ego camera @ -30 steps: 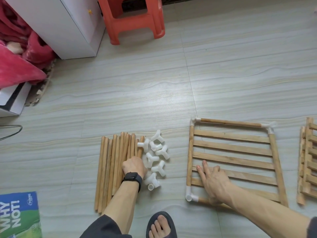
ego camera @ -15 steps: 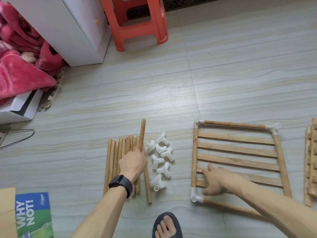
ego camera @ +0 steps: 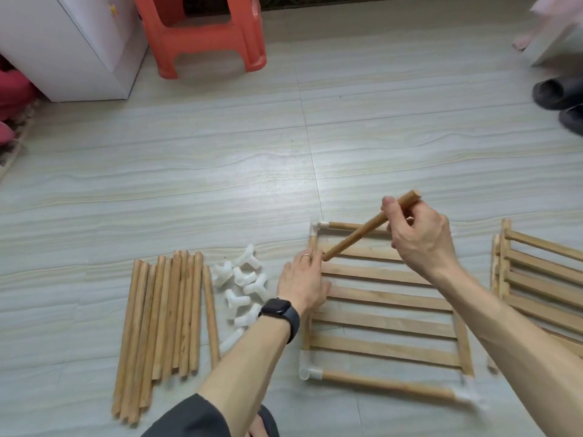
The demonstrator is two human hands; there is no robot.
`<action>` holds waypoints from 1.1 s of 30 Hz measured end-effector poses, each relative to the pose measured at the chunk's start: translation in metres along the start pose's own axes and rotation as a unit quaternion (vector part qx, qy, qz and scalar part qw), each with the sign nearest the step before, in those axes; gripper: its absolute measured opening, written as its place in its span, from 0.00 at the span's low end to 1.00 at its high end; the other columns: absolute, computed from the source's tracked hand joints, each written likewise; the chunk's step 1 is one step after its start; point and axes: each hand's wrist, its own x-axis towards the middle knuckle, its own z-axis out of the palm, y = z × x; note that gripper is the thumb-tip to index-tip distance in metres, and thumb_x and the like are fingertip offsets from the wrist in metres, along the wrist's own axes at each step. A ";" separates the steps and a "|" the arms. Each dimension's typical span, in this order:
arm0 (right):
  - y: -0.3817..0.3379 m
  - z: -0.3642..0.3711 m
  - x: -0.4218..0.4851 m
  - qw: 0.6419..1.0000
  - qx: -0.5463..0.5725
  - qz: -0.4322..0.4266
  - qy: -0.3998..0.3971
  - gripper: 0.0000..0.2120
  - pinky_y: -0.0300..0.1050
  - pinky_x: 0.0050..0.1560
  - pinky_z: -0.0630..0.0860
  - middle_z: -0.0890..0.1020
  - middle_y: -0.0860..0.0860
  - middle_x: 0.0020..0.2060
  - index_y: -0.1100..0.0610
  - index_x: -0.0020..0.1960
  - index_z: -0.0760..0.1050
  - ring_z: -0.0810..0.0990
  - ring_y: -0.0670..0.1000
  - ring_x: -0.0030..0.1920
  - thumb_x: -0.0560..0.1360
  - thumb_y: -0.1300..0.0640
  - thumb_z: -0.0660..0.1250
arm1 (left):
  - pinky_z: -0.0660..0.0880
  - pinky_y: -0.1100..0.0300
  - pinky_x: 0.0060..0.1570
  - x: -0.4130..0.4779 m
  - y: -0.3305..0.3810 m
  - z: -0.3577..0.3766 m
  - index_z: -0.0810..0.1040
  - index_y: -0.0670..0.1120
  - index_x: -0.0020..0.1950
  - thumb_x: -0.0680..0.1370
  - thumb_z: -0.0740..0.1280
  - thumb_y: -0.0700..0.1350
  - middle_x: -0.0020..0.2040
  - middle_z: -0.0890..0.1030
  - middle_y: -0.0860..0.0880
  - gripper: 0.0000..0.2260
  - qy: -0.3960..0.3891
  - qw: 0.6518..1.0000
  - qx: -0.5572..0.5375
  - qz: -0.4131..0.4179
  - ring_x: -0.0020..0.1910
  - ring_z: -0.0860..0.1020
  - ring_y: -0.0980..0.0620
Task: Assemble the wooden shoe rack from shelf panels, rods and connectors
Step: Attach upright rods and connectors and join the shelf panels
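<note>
- My right grip (ego camera: 419, 238) is clamped on a single rod (ego camera: 362, 236), fingers and thumb pinched round its upper part. The rod slants over the shelf panel (ego camera: 385, 298), high end toward 1 o'clock and low end toward 7.
- My left grip (ego camera: 303, 282) lies over the panel's 9 o'clock rail. Its fingertips meet the rod's low end, and I cannot tell whether they pinch it or only touch.
- The panel lies flat on the floor (ego camera: 220, 168). White corner connectors show at its 10 o'clock, 7 o'clock and, blurred, 5 o'clock corners. My right grip hides the 1 o'clock corner.
- At 9 o'clock of the panel, just beside my left wrist, sits the heap of loose connectors (ego camera: 243, 288). The rod bundle (ego camera: 164, 316) lies beyond it, rods side by side and running 12 to 6.
- At 3 o'clock a stack of spare panels (ego camera: 536, 272) lies near the panel's right rail, with a narrow strip of floor between them.
- The widest open room is at 12 o'clock, a broad band of floor running up to the orange stool (ego camera: 205, 33) and the white cabinet (ego camera: 63, 48) at 11.
- Dark slippers (ego camera: 558, 96) sit at 2 o'clock by the frame edge.
- My sandalled foot (ego camera: 262, 424) closes off 6 o'clock.
</note>
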 end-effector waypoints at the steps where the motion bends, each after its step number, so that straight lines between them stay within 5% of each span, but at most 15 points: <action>1: 0.002 -0.001 0.002 1.000 -0.007 -0.008 0.011 0.22 0.46 0.35 0.76 0.82 0.49 0.31 0.50 0.41 0.75 0.81 0.48 0.30 0.81 0.34 0.58 | 0.60 0.43 0.75 0.006 -0.004 0.010 0.43 0.47 0.83 0.82 0.61 0.55 0.82 0.54 0.45 0.37 -0.020 1.000 0.017 -0.018 0.79 0.57 0.45; 4: 0.007 0.003 0.000 0.999 -0.014 -0.042 0.029 0.18 0.33 0.34 0.72 0.81 0.44 0.31 0.48 0.42 0.72 0.81 0.43 0.32 0.81 0.36 0.59 | 0.47 0.42 0.79 0.015 -0.014 0.035 0.30 0.47 0.80 0.85 0.53 0.54 0.82 0.36 0.49 0.35 -0.056 0.997 0.041 -0.034 0.82 0.42 0.50; 7: 0.006 0.009 -0.004 0.997 0.000 -0.067 0.024 0.13 0.42 0.36 0.77 0.82 0.43 0.34 0.46 0.46 0.73 0.81 0.44 0.31 0.82 0.39 0.61 | 0.44 0.44 0.79 0.002 -0.021 0.057 0.27 0.49 0.79 0.86 0.48 0.52 0.80 0.31 0.50 0.32 -0.031 0.999 0.016 -0.020 0.81 0.38 0.51; 17: -0.008 0.030 -0.014 0.993 0.014 -0.113 -0.007 0.11 0.56 0.38 0.79 0.81 0.46 0.38 0.52 0.50 0.74 0.81 0.53 0.32 0.84 0.45 0.62 | 0.39 0.43 0.79 -0.044 -0.022 0.089 0.25 0.50 0.77 0.85 0.47 0.52 0.79 0.27 0.52 0.32 -0.025 0.999 0.011 -0.038 0.79 0.32 0.53; 28: -0.037 0.050 0.020 0.983 -0.050 -0.179 -0.010 0.15 0.52 0.41 0.74 0.79 0.50 0.36 0.59 0.50 0.72 0.77 0.55 0.34 0.84 0.47 0.61 | 0.40 0.42 0.79 -0.042 -0.022 0.086 0.26 0.48 0.78 0.86 0.46 0.53 0.78 0.27 0.50 0.31 -0.041 0.998 0.024 -0.043 0.80 0.33 0.51; 33: -0.066 0.069 0.043 0.954 -0.112 -0.258 -0.109 0.11 0.50 0.41 0.69 0.73 0.48 0.37 0.54 0.49 0.66 0.72 0.54 0.36 0.84 0.48 0.59 | 0.40 0.43 0.79 -0.041 -0.022 0.086 0.25 0.48 0.77 0.86 0.46 0.53 0.78 0.27 0.50 0.31 -0.042 0.998 0.026 -0.043 0.80 0.33 0.51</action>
